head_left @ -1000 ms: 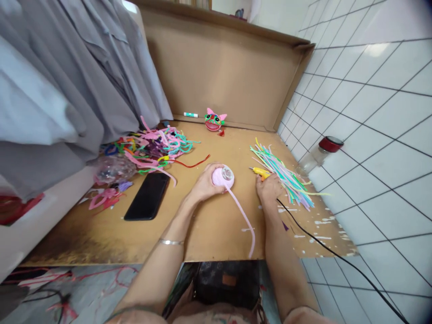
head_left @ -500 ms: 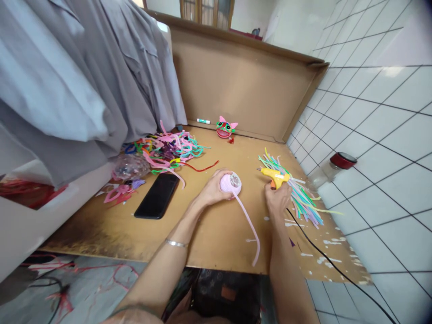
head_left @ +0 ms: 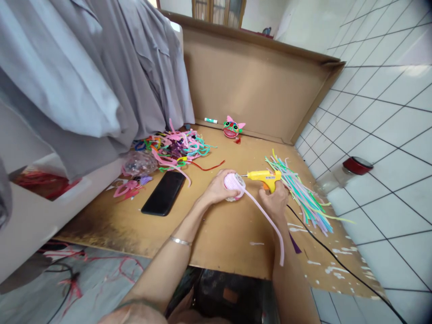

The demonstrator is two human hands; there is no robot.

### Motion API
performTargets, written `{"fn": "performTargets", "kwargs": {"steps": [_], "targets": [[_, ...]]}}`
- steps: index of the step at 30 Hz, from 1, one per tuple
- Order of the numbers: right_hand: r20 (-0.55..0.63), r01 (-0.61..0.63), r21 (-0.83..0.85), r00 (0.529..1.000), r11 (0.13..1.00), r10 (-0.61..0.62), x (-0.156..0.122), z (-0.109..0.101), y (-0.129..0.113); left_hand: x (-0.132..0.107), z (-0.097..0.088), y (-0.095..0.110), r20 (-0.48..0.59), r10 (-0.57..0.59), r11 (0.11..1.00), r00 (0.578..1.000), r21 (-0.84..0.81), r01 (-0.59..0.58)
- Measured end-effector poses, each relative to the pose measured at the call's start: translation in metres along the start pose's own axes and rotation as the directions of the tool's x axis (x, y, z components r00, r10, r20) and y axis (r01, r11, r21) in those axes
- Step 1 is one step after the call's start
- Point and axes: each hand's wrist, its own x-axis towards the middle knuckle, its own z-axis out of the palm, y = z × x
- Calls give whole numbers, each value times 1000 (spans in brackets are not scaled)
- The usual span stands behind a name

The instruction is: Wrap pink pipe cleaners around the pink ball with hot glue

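Note:
My left hand (head_left: 218, 189) is closed around a small round object wrapped in pink pipe cleaner (head_left: 234, 185), held just above the brown board (head_left: 216, 225). A loose pink pipe-cleaner tail (head_left: 270, 222) trails from it toward me. My right hand (head_left: 275, 201) grips a yellow hot glue gun (head_left: 265, 177), whose nozzle points left and almost touches the wrapped object. The gun's black cord (head_left: 337, 263) runs off to the lower right.
A black phone (head_left: 164, 193) lies left of my hands. A tangle of coloured pipe cleaners (head_left: 175, 148) sits at the back left, a straight bundle (head_left: 303, 193) on the right. A pink cat-face figure (head_left: 232, 128) stands by the cardboard wall. Grey clothes (head_left: 84, 76) hang left; a red-lidded jar (head_left: 351, 173) lies right.
My right hand picked the glue gun up off the board and swung it left, bringing the nozzle to the pink wrapped object. My left hand kept hold of that object.

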Motion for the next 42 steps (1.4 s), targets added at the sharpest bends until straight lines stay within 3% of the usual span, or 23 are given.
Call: {"fn": "performTargets", "kwargs": {"steps": [4,10,22,36,42], "targets": [[57,-3,13,998,1000,2,0,-3,-5,1,-1,-2,-15,-12,1000,1000,1,12],[171,-102,-2,980,995,100,1,-4,-10,1,-2,-1,11,-61,994,998,-94,62],[133,8,59,991,998,-16,-2,-5,-11,0,1,-3,45,35,991,998,-128,-29],[240,-25,50,971,998,12,-4,-15,-29,-1,-7,-1,110,-24,980,994,-193,45],[224,-12,86,975,996,-8,-4,-14,-30,-1,-7,-4,121,-20,979,992,-201,44]]}}
